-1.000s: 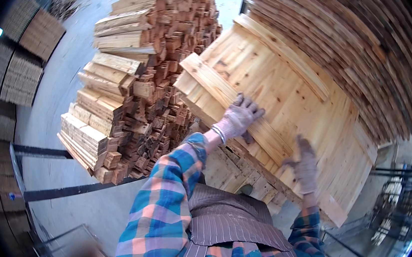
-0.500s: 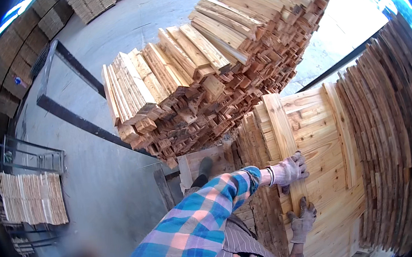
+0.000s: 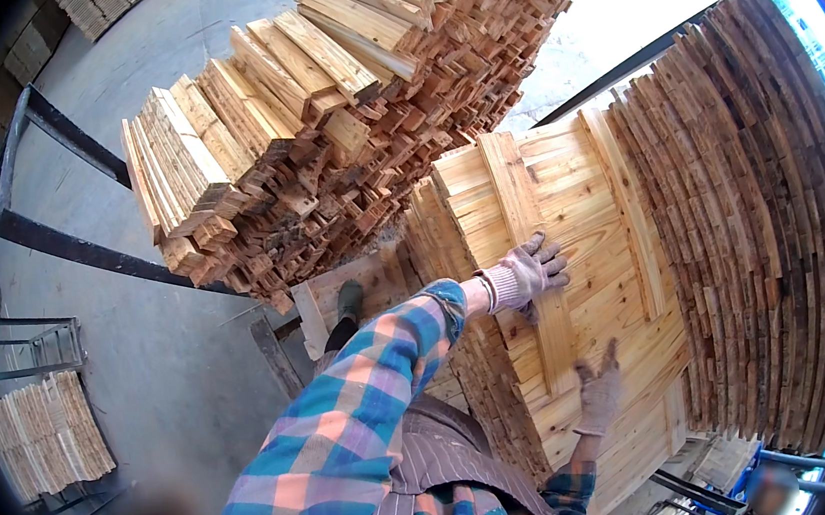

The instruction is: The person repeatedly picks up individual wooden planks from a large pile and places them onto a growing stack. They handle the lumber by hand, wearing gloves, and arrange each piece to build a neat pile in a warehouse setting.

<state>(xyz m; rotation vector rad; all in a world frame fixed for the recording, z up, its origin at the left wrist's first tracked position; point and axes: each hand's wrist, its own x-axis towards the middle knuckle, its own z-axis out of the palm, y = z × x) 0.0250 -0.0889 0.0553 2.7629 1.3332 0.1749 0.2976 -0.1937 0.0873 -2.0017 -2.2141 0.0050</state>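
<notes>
Both gloved hands lie flat on the panel (image 3: 575, 271): my left hand (image 3: 532, 270) spread over the cross batten (image 3: 529, 245) near its middle, my right hand (image 3: 599, 394) lower down, fingers apart, palm pressed to the boards. Neither grips anything; they only press. The panel lies on top of a pile of like panels (image 3: 492, 390), between the heap of offcuts (image 3: 319, 137) at my left and the stacked panels (image 3: 761, 221) standing on edge at my right. I judge it stiff and fairly heavy, rough enough not to slip in gloves (splinters likely at the sawn ends). The edges or the batten look the best hold; a flat palm can only slide it. Half a second ago my hands sat on it much the same way, the left a little nearer the panel's edge; a full second ago it looked more tilted.
</notes>
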